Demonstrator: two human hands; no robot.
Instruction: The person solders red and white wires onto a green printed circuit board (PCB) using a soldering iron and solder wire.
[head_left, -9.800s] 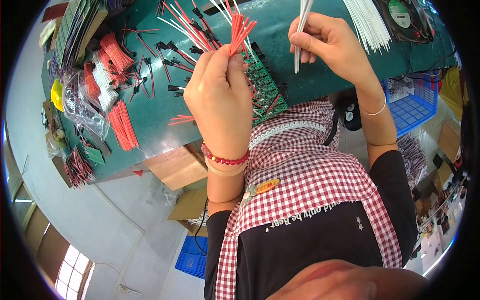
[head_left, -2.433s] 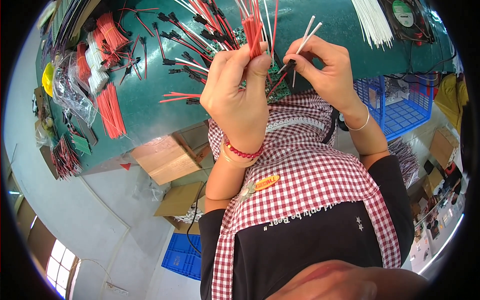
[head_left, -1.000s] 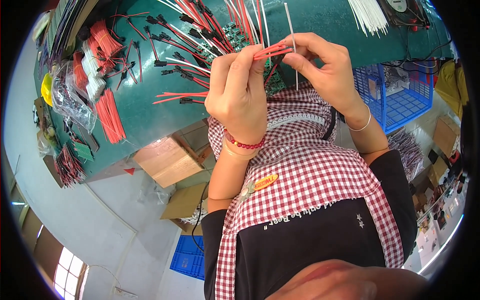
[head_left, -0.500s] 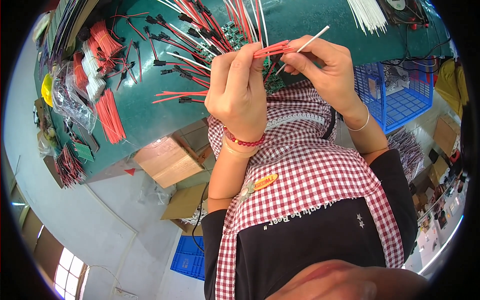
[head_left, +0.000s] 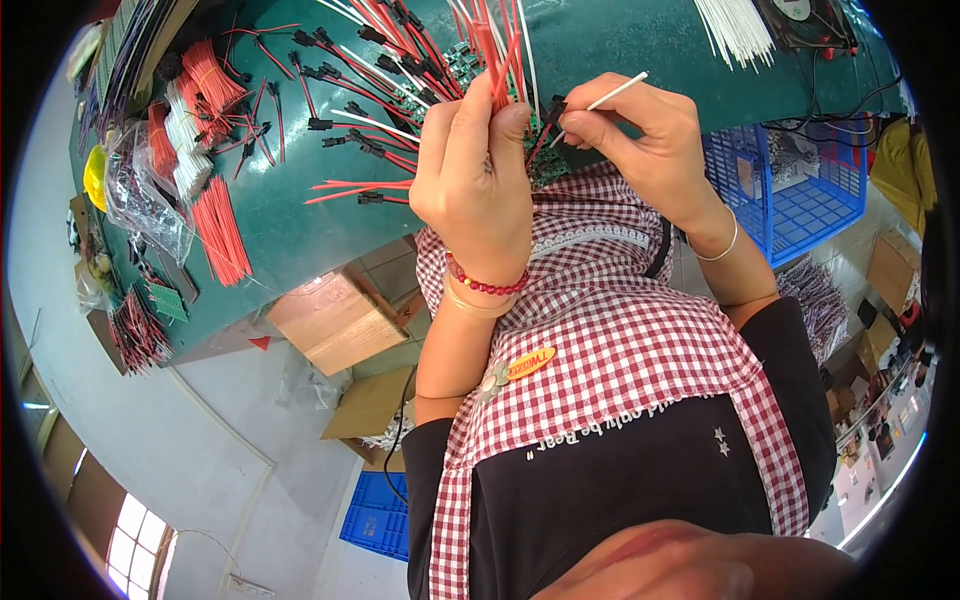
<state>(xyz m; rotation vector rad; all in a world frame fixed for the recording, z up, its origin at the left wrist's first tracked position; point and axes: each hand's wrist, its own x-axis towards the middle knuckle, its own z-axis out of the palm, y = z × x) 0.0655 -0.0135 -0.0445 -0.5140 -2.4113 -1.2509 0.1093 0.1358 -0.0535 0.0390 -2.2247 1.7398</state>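
Now the right hand (head_left: 640, 138) pinches a thin white wire (head_left: 620, 91) that slants down to the left, near a black plug (head_left: 554, 107), while the left hand (head_left: 470, 178), farther from it, squeezes red wires (head_left: 491, 62).

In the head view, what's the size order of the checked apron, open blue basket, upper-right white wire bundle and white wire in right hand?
1. Checked apron
2. Open blue basket
3. White wire bundle, partly out of frame
4. Held white wire
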